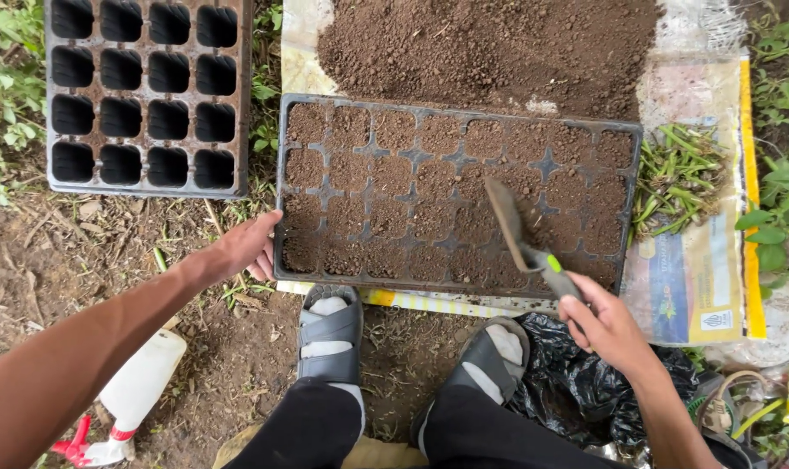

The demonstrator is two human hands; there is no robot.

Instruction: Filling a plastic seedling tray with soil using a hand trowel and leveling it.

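soil may spill from the filled tray [325, 278]

left hand [242, 250] grips the tray's near edge; right hand [610, 328] clenches a trowel [520, 239] above the cells; a tilt or rough scrape could scatter soil.

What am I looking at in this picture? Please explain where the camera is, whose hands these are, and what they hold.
The camera sits on a person's head and looks down, so both arms are that person's own. The left hand grips the edge of a black seedling tray whose cells are filled with soil. The right hand holds a small trowel with its blade over the tray. Behind lies a soil heap on a sack, to the left an empty tray, and a white spray bottle near the feet.
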